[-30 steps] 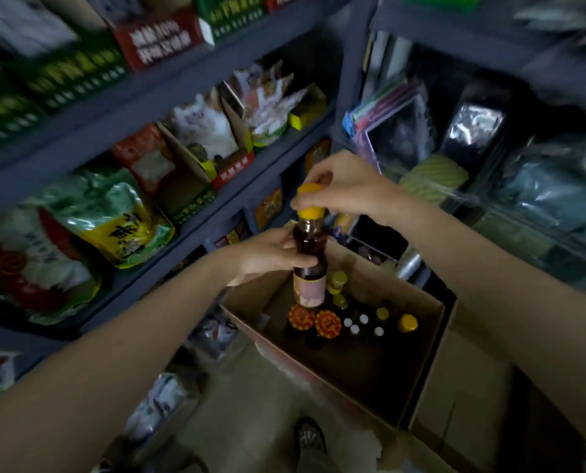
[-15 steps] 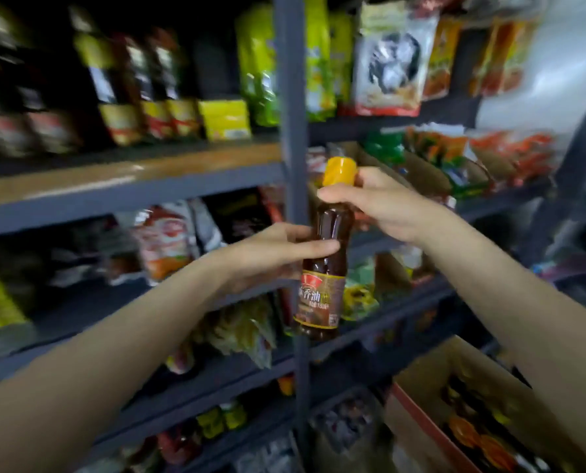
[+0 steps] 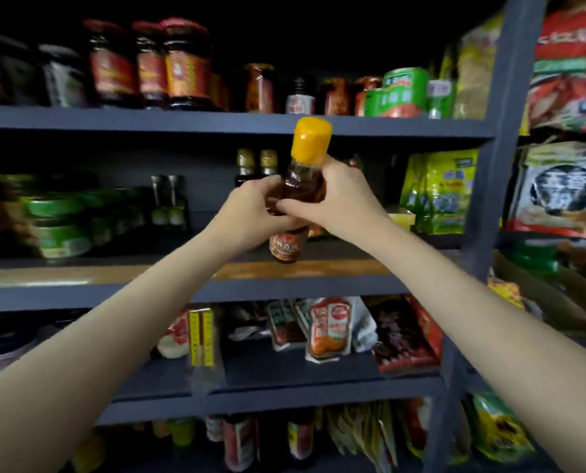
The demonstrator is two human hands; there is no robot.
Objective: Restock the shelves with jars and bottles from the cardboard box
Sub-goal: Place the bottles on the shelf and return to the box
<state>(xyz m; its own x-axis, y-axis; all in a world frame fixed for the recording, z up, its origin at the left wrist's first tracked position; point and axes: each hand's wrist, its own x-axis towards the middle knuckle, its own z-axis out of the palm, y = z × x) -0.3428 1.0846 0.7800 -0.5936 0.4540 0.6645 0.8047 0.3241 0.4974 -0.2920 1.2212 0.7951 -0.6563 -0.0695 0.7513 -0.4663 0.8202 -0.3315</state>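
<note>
A dark brown sauce bottle (image 3: 302,186) with a yellow cap and a red-brown label is held upright in front of the middle shelf (image 3: 302,271). My left hand (image 3: 250,213) grips its body from the left and my right hand (image 3: 332,199) grips it from the right, fingers overlapping at the front. The bottle's base hangs just above the shelf's wooden board. The cardboard box is out of view.
Dark jars (image 3: 182,63) and green cans (image 3: 404,92) line the top shelf. Green tins (image 3: 59,220) and thin bottles (image 3: 257,165) stand at the back of the middle shelf. Snack packets (image 3: 332,329) fill the lower shelves. A grey upright post (image 3: 496,165) stands to the right.
The view has swung up from the box to the shelves. Both hands have raised the bottle to the middle shelf, and my right hand has slid from the neck down onto the body.
</note>
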